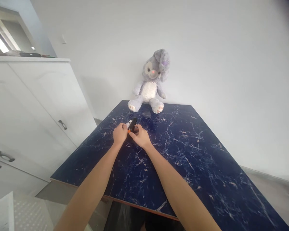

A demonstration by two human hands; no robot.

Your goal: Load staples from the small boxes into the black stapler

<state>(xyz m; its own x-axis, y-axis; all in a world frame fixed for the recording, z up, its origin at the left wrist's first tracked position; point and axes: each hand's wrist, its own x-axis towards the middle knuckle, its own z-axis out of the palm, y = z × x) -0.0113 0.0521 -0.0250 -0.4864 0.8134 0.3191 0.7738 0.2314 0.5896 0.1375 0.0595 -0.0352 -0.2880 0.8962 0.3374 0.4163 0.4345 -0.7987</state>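
My left hand (119, 133) is closed, its fingertips at a small white piece with dark print (129, 123). Directly beside that piece is a short black object with an orange end (133, 124), lying at a slant; its exact kind is too small to make out. My right hand (141, 136) has curled its thumb and fingers against the right side of the black object. Both hands are low over the dark blue marble-patterned table (178, 150), close together. Part of each grip is hidden behind the fingers.
A grey plush rabbit (149, 89) sits at the table's far edge against the white wall (219, 64). On the left stands a white cabinet (38, 96) with dark handles and a few items on top. A white perforated surface (30, 211) is at the lower left.
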